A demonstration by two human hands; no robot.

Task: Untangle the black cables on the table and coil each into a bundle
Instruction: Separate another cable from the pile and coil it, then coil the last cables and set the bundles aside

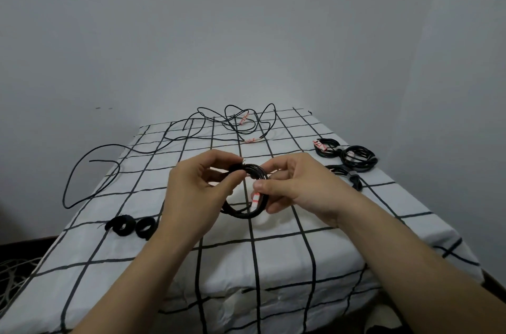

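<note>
Your left hand (195,188) and right hand (290,187) meet at centre frame, both closed on one coiled black cable (247,212) held up above the table (273,251). Left thumb and fingers pinch the top of the coil, where a short black strap end (237,167) sticks out (can't tell if it's wrapped round yet). Right thumb presses the coil's right side just above a white tag with red marks (255,198); the other right fingers curl behind the loop.

Loose black cable (235,121) lies tangled at the far edge of the table, upper centre, with two red-and-white tags in it. One long strand (90,166) of it trails off to the left of frame and hangs past the table edge.

Three finished bundles (356,158) sit at right of frame, near the table's right edge, close together.

Two black strap rolls (131,225) lie side by side at lower left of the table, just beside your left wrist.

Cloth on the table is white with a black grid.
</note>
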